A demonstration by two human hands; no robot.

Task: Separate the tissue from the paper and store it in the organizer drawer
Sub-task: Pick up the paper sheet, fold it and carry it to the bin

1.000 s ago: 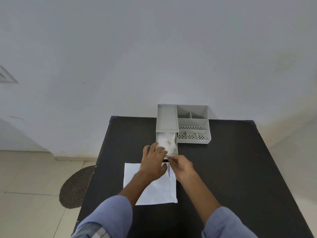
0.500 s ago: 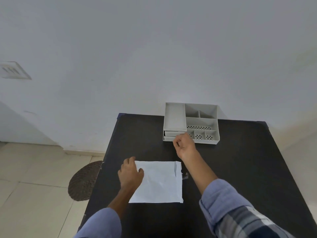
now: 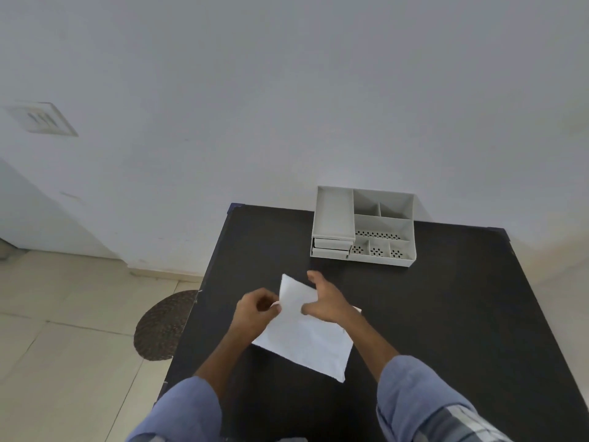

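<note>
A white sheet of paper is lifted off the black table, tilted like a diamond. My left hand pinches its left edge. My right hand lies over its upper right part, fingers spread; whether it grips the sheet is unclear because of blur. The grey organizer stands at the table's far edge. Its drawers at the front left are pushed in. No tissue is visible.
Behind the table rises a white wall. A round dark woven mat lies on the tiled floor left of the table. My blue sleeves fill the bottom of the view.
The drawer with the tissue was pushed shut by my right hand. Both hands then came back to the paper, and the sheet has been lifted and turned.
</note>
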